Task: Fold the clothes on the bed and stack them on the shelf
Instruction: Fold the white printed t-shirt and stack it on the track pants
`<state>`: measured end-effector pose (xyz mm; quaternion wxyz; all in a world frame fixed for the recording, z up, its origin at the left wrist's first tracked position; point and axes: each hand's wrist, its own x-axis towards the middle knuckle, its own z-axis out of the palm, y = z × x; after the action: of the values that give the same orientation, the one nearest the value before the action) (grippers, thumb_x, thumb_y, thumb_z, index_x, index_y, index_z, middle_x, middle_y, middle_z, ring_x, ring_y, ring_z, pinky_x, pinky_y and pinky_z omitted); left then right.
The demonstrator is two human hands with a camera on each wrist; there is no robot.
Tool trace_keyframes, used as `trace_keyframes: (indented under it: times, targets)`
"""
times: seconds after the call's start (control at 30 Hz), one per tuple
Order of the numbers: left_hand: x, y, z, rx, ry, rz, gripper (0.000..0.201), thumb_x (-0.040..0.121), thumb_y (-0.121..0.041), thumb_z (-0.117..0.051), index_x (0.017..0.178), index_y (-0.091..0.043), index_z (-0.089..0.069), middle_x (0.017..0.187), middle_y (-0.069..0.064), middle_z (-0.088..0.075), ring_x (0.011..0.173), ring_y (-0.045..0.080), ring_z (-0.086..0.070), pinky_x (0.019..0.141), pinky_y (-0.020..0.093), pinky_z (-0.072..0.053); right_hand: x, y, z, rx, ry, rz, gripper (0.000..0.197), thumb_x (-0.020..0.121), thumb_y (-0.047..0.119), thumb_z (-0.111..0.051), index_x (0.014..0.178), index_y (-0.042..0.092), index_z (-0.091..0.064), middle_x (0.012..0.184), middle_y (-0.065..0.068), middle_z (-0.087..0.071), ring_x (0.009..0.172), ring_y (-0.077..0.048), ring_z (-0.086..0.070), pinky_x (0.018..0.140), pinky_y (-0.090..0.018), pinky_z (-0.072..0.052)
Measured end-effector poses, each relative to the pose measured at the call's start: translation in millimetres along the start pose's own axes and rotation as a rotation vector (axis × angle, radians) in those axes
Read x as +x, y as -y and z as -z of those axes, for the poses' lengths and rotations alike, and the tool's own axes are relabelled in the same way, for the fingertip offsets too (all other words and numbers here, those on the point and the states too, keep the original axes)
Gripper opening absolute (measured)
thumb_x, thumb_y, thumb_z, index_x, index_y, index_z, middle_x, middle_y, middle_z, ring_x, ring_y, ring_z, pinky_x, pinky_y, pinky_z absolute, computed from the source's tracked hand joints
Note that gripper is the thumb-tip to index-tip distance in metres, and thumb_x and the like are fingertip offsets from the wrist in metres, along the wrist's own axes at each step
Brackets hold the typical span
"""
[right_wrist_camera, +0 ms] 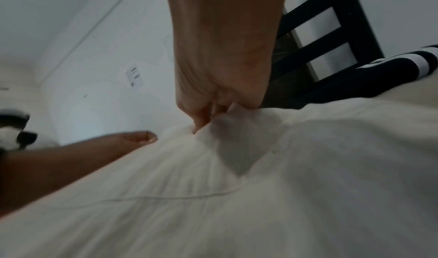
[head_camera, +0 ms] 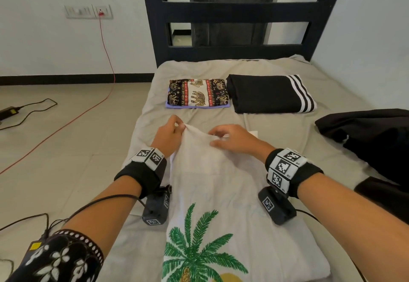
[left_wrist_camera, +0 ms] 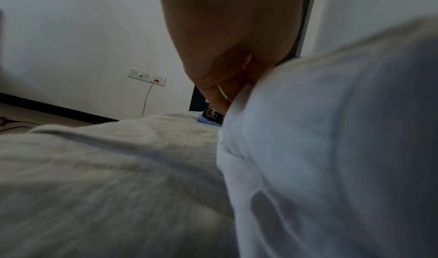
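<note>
A white T-shirt (head_camera: 205, 195) with a green palm print lies lengthwise on the bed (head_camera: 285, 131), folded into a narrow strip. My left hand (head_camera: 171, 132) pinches its far left corner, lifted off the sheet. My right hand (head_camera: 225, 139) pinches the far edge just to the right. In the left wrist view my left hand (left_wrist_camera: 222, 86) has curled fingers on the white T-shirt (left_wrist_camera: 331, 140). The right wrist view shows my right hand (right_wrist_camera: 208, 112) gripping a tuck of the T-shirt (right_wrist_camera: 237, 196).
Beyond the shirt lie a folded elephant-print cloth (head_camera: 198, 93) and a folded black garment with white stripes (head_camera: 271, 93). An unfolded black garment (head_camera: 371, 135) lies at the bed's right edge. A dark frame (head_camera: 234, 14) stands behind. Cables (head_camera: 66, 124) cross the floor on the left.
</note>
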<state>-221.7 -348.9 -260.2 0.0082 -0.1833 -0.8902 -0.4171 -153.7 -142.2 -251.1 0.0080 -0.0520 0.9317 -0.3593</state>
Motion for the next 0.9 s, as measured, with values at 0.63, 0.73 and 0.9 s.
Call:
trace_keyframes:
  times: [0.63, 0.73, 0.9]
  targets:
    - [13, 28, -27, 0.196, 0.228, 0.271, 0.049, 0.099, -0.047, -0.041, 0.114, -0.007, -0.067, 0.119, 0.013, -0.065, 0.109, 0.031, -0.057, 0.087, 0.029, -0.038, -27, -65, 32, -0.029, -0.056, -0.32, 0.046, 0.093, 0.043, -0.058, 0.103, -0.001, -0.068, 0.117, -0.008, -0.065, 0.104, -0.028, -0.061, 0.087, -0.034, -0.044]
    - [21, 29, -32, 0.326, 0.285, 0.32, 0.054, 0.099, -0.051, -0.036, 0.123, -0.01, -0.062, 0.128, 0.012, -0.06, 0.115, 0.032, -0.055, 0.098, 0.035, -0.041, -27, -77, 21, -0.1, -0.092, -0.331, 0.039, 0.092, 0.046, -0.058, 0.091, 0.01, -0.071, 0.103, -0.009, -0.069, 0.104, -0.031, -0.061, 0.085, -0.033, -0.043]
    - [16, 22, -26, 0.341, 0.186, 0.198, 0.036, 0.094, -0.043, -0.053, 0.118, -0.016, -0.052, 0.128, 0.011, -0.056, 0.115, 0.029, -0.051, 0.095, 0.036, -0.04, -29, -74, 23, -0.24, -0.111, -0.328, 0.031, 0.086, 0.041, -0.068, 0.094, 0.013, -0.057, 0.097, -0.005, -0.062, 0.09, -0.023, -0.056, 0.079, -0.035, -0.045]
